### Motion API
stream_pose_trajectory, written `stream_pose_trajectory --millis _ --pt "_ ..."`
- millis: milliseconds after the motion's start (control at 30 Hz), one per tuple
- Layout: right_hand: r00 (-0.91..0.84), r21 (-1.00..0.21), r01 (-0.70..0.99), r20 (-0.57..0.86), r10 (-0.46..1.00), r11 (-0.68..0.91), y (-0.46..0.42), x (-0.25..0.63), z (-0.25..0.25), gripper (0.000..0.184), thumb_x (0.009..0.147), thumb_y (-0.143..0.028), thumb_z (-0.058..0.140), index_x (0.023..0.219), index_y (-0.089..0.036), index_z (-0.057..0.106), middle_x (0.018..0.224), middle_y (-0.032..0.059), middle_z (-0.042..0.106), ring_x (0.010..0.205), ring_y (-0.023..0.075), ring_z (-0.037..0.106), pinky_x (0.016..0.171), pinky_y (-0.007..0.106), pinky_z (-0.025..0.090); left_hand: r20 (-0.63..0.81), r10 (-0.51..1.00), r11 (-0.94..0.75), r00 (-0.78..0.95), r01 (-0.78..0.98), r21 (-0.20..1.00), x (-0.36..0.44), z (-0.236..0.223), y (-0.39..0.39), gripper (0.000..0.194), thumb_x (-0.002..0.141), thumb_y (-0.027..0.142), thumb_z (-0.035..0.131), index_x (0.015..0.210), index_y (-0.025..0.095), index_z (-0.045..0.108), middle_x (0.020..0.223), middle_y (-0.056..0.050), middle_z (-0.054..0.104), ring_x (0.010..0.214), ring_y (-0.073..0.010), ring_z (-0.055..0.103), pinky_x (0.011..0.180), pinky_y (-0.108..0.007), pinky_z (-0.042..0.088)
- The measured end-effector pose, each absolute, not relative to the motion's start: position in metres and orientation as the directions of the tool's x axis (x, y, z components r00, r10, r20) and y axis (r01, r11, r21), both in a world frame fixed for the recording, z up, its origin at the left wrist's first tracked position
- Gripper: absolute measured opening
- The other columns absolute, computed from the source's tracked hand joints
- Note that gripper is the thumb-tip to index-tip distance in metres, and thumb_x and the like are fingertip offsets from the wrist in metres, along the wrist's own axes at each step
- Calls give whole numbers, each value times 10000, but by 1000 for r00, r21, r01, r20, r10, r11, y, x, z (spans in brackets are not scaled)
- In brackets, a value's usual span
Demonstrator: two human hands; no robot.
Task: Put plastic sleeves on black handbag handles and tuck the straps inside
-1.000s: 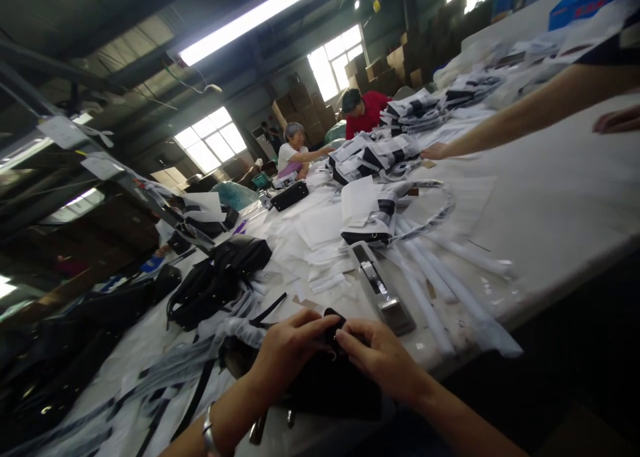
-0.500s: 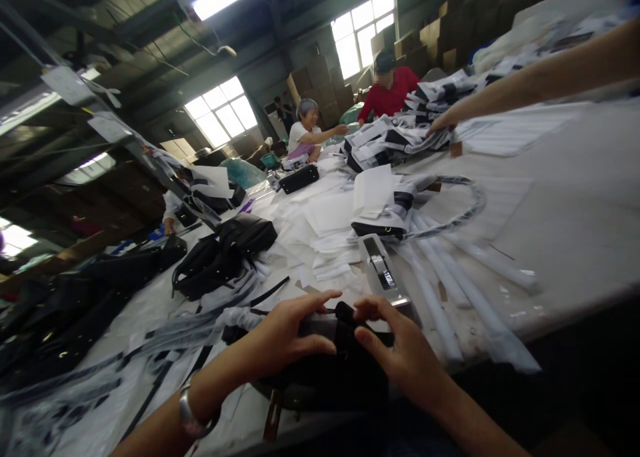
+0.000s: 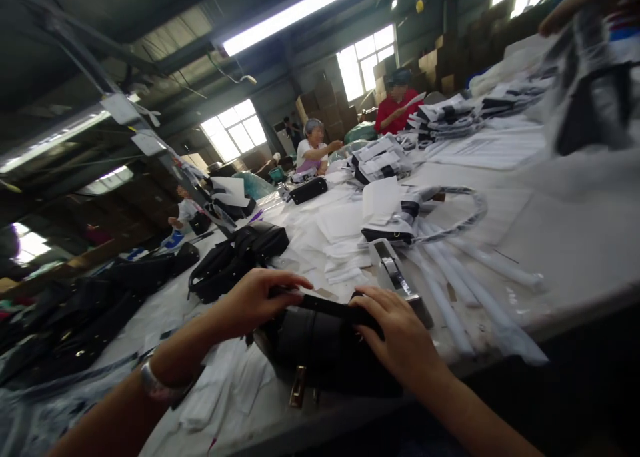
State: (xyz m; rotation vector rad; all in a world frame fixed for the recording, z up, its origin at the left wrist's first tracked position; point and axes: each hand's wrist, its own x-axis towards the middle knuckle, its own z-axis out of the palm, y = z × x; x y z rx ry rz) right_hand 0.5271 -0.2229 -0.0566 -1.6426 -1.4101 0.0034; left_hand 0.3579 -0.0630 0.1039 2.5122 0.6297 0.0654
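A black handbag [image 3: 320, 357] rests in front of me at the table's near edge, with a gold-coloured metal clasp [image 3: 297, 387] on its near side. A flat black strap [image 3: 330, 306] runs along the bag's top. My left hand [image 3: 260, 300] is closed on the strap's left part, thumb and fingers pinching it. Curled over the strap's right part is my right hand [image 3: 395, 323], its fingertips partly hidden behind the black material. The bag's far side is out of sight.
Just beyond my right hand stands a tape dispenser [image 3: 393, 270]. Long white wrapped rolls [image 3: 447, 297] lie right of it. More black bags [image 3: 240, 253] are at left. A partly wrapped bag [image 3: 387, 233] lies farther back. A co-worker's hand [image 3: 565, 17] is at upper right.
My hands have moved apart along the bag's top, the left one going left, and the strap now shows stretched between them. The co-worker's arm has drawn back to the right, beside a blurred wrapped bag.
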Motion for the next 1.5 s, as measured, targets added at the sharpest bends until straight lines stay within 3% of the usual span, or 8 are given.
stream_pose_trajectory --millis 267,433,533,600,733,900,1100,1500 --pt "350 -546 836 603 717 52 -219 529 -65 311 807 -175 598 1099 -268 651 1213 71 671 1120 315 615 984 545 461 175 607 -754 776 492 435 288 152 -47 341 815 397 665 1053 167 748 832 -36 728 744 -172 632 696 -252 498" --pt "396 -587 789 712 580 182 -213 505 -33 330 856 -303 583 1175 -264 655 1309 93 621 1222 347 552 1016 574 439 426 737 -667 525 459 587 248 183 -54 432 790 464 696 1090 155 720 928 -53 723 842 -189 635 750 -267 486" --pt "387 -787 506 574 722 354 -203 467 12 364 889 -449 586 1203 -277 657 1229 91 680 1164 325 609 999 532 477 416 742 -639 526 369 674 243 183 -73 444 781 463 711 1117 172 704 895 -35 708 799 -164 619 684 -236 470" --pt "254 -915 112 404 879 389 -191 443 42 514 899 -574 534 1264 -222 623 1155 127 713 1086 314 661 915 493 544 405 716 -642 569 308 702 245 175 -84 444 787 458 710 1129 175 694 860 -25 694 750 -147 605 637 -221 453" --pt "117 -830 -482 256 960 280 -164 417 80 511 864 -596 591 1075 -143 700 1095 141 727 1101 281 659 962 438 525 355 679 -634 643 271 724 243 152 -91 472 804 441 696 1189 170 653 828 -18 679 608 -108 555 549 -214 418" --pt "189 -797 -484 308 932 361 -138 412 88 371 755 -483 766 932 -157 748 1080 91 733 1151 265 618 1033 412 457 191 662 -512 725 252 821 229 131 -77 435 796 389 715 1142 132 658 837 -40 710 668 -138 628 655 -259 489" --pt "70 -818 -481 322 944 314 -104 403 94 385 825 -519 695 1023 -189 711 1196 100 695 1228 254 574 1055 432 429 160 642 -424 750 174 889 225 129 -59 326 773 411 738 875 103 700 818 -65 719 700 -153 647 703 -277 493" --pt "241 -670 -672 207 948 316 -60 430 127 264 998 -346 494 920 -210 705 963 13 770 987 156 709 956 318 540 68 691 -323 719 223 920 182 93 -25 347 703 426 788 848 120 712 777 -30 719 691 -151 635 691 -254 460"
